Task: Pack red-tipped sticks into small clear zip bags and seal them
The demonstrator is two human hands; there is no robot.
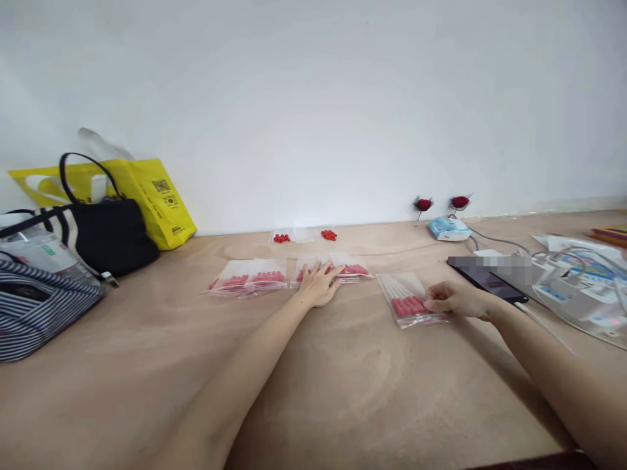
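Observation:
My left hand (321, 284) lies spread over a row of clear zip bags (356, 269) that hold pinkish-red sticks. My right hand (455, 299) pinches the right side of another clear zip bag (404, 297), which lies flat and has several red-handled pieces with pale thin shafts in it. To the left of my left hand, more clear bags (267, 277) with red pieces overlap each other on the table. Farther back, near the wall, sit two small groups of red pieces (281, 238) on clear bags.
At the left stand a yellow bag (161, 202), a black handbag (115, 235) and a striped bag (44, 307). On the right are a phone (490, 281), a blue tissue pack (449, 228), and white power strips with cables (578, 294). Two dark red roses (424, 205) are by the wall.

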